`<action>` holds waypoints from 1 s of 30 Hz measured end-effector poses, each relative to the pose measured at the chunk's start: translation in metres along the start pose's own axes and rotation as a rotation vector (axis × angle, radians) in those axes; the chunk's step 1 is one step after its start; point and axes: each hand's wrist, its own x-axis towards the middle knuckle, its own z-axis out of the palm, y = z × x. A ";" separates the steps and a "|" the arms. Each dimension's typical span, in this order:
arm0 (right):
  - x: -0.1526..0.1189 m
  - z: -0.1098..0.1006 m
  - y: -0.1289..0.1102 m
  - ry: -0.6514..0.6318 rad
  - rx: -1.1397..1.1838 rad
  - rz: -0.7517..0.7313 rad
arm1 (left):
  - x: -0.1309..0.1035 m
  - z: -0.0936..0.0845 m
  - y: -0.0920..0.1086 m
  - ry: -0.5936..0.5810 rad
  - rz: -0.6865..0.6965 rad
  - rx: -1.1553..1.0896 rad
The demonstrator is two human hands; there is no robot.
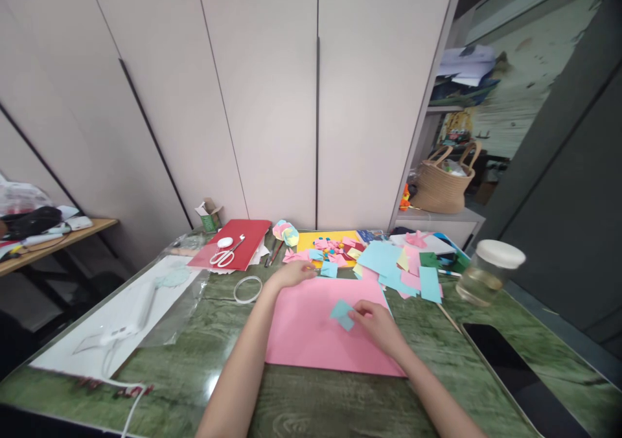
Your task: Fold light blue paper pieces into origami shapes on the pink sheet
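A large pink sheet of paper (311,334) lies flat on the table in front of me. Over its right part, my right hand (376,324) pinches a small light-blue paper square (343,315) by its right edge. My left hand (294,274) is at the far left edge of the pink sheet, fingers brought together; whatever they grip is too small to make out. Just beyond the left fingertips is a heap of small pink and blue folded papers (335,247) on a yellow sheet (305,238). Another light-blue square (329,269) lies close to those fingertips.
Left of the pink sheet are a tape roll (247,289) and white-handled scissors (223,256) on a red folder (250,243). Coloured paper pieces (383,260) spread at the right, near a lidded cup (488,273) and a phone (525,380). A white cable (131,412) crosses the left side.
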 end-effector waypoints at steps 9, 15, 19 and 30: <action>0.005 -0.004 0.004 0.005 0.164 -0.002 | -0.009 0.031 0.055 -0.337 0.235 -0.084; 0.005 -0.010 -0.002 -0.022 0.243 -0.033 | -0.013 0.035 0.066 -0.227 0.234 -0.148; 0.004 -0.011 -0.005 -0.046 0.226 -0.034 | -0.017 0.035 0.073 -0.263 0.290 -0.110; 0.003 -0.010 0.001 -0.081 0.246 -0.018 | -0.018 0.028 0.070 -0.331 0.347 0.034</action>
